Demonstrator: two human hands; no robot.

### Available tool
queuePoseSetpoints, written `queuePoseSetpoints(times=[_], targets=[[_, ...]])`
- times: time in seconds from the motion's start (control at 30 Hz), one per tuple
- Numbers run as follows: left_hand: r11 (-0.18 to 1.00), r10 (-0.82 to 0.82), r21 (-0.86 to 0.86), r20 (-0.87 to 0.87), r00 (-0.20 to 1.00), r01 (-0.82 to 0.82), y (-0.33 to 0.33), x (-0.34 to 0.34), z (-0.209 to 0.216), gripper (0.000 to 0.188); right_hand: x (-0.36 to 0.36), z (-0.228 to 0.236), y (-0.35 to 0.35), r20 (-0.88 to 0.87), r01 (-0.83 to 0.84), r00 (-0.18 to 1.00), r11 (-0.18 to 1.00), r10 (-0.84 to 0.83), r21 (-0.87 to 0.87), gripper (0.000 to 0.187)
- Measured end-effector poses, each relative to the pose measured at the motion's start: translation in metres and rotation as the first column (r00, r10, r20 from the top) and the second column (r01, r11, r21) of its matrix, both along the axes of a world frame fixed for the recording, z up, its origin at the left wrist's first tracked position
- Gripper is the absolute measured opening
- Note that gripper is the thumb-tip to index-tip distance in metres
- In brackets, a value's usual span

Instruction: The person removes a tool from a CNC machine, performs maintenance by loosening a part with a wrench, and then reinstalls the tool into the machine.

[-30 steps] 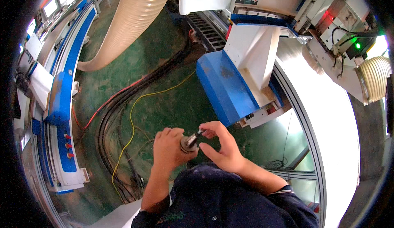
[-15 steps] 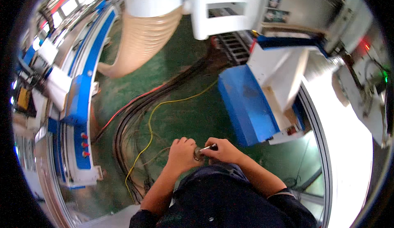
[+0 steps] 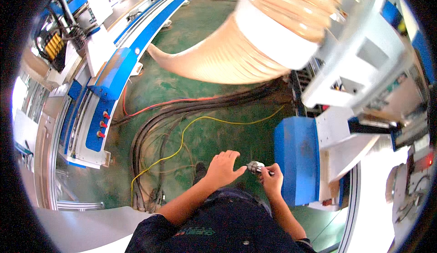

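Note:
My right hand (image 3: 273, 182) grips a small silvery metal piece (image 3: 255, 167) with a knobbed, rounded head. A dark rod-like end of it sticks out by the fingers; its exact kind is too small to make out. My left hand (image 3: 223, 168) is open just to the left, thumb spread away from the fingers. The thumb tip comes close to the metal head; whether they touch I cannot tell. Both hands are in front of my waist, above the green floor (image 3: 227, 139).
Thick black cables (image 3: 150, 130) and a yellow hose (image 3: 182, 143) run across the floor. At right stands a blue-and-white machine housing (image 3: 298, 162). A large beige ribbed duct (image 3: 227, 52) hangs ahead. A blue-and-white machine rail (image 3: 102, 125) lies along the left.
My hands were together around the metal piece; now the left has come off it and opened, while the right keeps it. The view has swung, so the machinery sits differently.

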State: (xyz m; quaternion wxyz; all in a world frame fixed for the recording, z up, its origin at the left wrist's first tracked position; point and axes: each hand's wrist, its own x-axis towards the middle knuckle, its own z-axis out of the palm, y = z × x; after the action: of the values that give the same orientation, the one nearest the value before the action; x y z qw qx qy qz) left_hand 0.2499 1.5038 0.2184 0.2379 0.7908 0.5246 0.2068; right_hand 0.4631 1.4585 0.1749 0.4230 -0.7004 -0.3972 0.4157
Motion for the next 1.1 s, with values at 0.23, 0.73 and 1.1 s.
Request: queuePoseSetpoints(times=[0.23, 0.73, 1.1], targets=[[0.548, 0.251, -0.823, 0.336, 0.908, 0.153, 0.09, -0.05, -0.08, 0.069, -0.059, 0.014, 0.074, -0.156, 0.124, 0.982, 0.986, -0.107, 0.108, 0.017], [0.279, 0.909, -0.716, 0.411, 0.063, 0.64, 0.189, -0.154, -0.087, 0.048, -0.219, -0.009, 0.192, -0.348, -0.178, 0.921, 0.984, 0.175, 0.026, 0.009], [0.381, 0.882, -0.663, 0.47, -0.038, 0.644, 0.238, -0.202, -0.131, 0.038, -0.266, -0.044, 0.266, -0.445, -0.264, 0.872, 0.961, 0.203, -0.08, 0.011]])
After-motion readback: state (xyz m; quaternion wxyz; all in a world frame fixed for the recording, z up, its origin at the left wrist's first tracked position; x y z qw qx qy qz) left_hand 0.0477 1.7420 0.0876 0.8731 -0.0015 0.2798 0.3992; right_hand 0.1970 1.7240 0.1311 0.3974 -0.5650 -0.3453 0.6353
